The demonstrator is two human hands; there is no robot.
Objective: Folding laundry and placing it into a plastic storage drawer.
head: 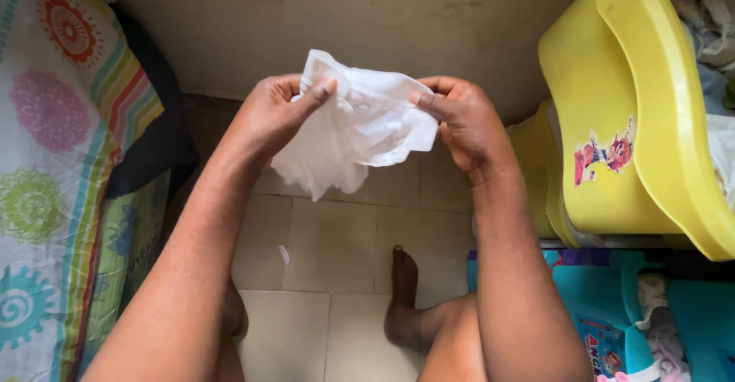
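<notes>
A small white cloth garment [360, 125] hangs crumpled between both my hands at chest height, above a tiled floor. My left hand [272, 114] pinches its upper left edge between thumb and fingers. My right hand [463, 125] grips its right side, thumb on top. The lower part of the cloth droops loose below my left hand. My bare foot [403, 298] rests on the floor beneath.
A bed with a colourful patterned sheet [53, 160] runs along the left. A yellow plastic tub [612, 122] holding clothes stands at the right, over a teal tub [612, 313] with more clothes. A pale wall [367, 14] is straight ahead. A small white scrap [284, 254] lies on the tiles.
</notes>
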